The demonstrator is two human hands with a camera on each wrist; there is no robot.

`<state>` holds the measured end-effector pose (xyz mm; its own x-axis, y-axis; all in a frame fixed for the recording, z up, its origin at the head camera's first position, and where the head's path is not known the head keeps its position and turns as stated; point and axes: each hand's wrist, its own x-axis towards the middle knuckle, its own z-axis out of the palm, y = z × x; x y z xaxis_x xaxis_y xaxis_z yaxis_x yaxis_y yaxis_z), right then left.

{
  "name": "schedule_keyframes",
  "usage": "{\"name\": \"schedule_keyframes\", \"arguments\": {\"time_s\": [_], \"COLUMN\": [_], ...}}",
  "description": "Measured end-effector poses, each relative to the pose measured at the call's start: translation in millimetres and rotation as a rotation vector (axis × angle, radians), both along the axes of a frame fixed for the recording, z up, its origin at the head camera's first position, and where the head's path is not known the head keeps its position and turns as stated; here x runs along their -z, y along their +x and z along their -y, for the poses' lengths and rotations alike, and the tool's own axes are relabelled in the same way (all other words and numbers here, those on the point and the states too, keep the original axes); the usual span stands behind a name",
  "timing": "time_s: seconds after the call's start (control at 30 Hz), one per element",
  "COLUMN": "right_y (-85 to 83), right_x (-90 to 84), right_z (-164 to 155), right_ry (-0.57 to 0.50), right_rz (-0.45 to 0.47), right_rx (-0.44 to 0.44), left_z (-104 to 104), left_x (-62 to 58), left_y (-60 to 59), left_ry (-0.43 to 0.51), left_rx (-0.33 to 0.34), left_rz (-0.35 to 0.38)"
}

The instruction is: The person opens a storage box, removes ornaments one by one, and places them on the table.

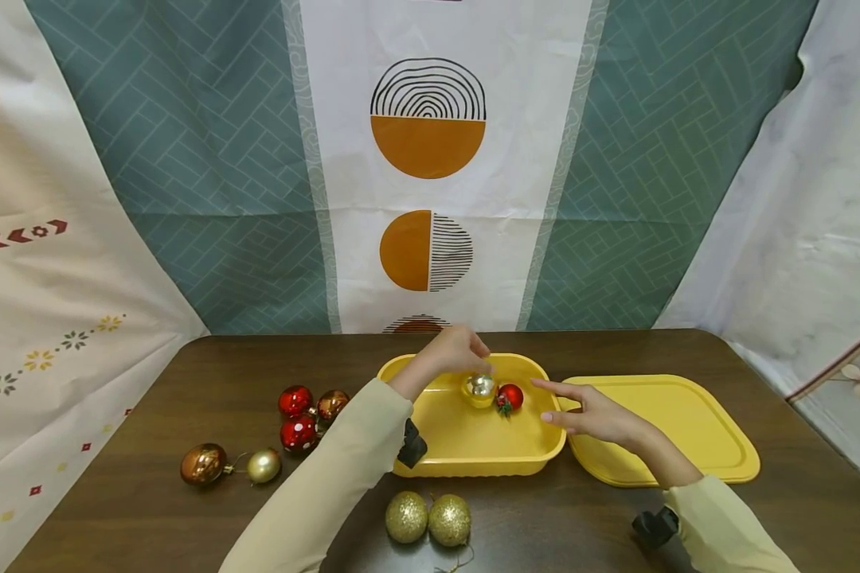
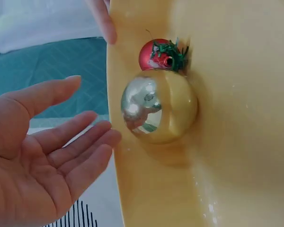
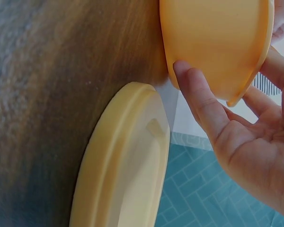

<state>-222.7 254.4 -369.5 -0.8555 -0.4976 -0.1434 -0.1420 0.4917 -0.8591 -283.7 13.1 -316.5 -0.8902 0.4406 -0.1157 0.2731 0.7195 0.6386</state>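
Observation:
A yellow container [image 1: 473, 446] stands mid-table with a shiny gold bauble [image 1: 480, 387] and a small red bauble [image 1: 510, 397] lying side by side at its far end. My left hand [image 1: 471, 351] hovers just above the gold bauble. In the left wrist view that left hand [image 2: 61, 142] is open, palm bare, apart from the gold bauble [image 2: 158, 106] and the red bauble [image 2: 158, 54]. My right hand [image 1: 580, 410] reaches to the container's right rim with straight fingers. In the right wrist view its thumb [image 3: 191, 87] touches the container's outer wall [image 3: 213, 42].
The yellow lid [image 1: 659, 430] lies flat right of the container. Left of it sit two red baubles [image 1: 295, 400], a copper one [image 1: 332, 404], a larger copper one [image 1: 203, 464] and a gold one [image 1: 263, 465]. Two glittery gold baubles [image 1: 406, 516] lie near the front edge.

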Motion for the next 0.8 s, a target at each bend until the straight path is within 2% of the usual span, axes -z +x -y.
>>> {"name": "schedule_keyframes", "arguments": {"time_s": [0.3, 0.53, 0.8], "right_y": [-0.4, -0.8, -0.9], "right_x": [-0.6, 0.6, 0.7], "right_z": [1, 0, 0], "right_ry": [0.028, 0.021, 0.029], "right_rz": [-0.003, -0.008, -0.035], "right_rx": [0.018, 0.013, -0.002], "left_z": [-8, -14, -18], "left_x": [4.3, 2.2, 2.4], "left_y": [-6.4, -2.8, 1.8], "left_ry": [-0.228, -0.355, -0.456], "left_rx": [0.079, 0.048, 0.082], "left_rz": [0.003, -0.023, -0.023]}}
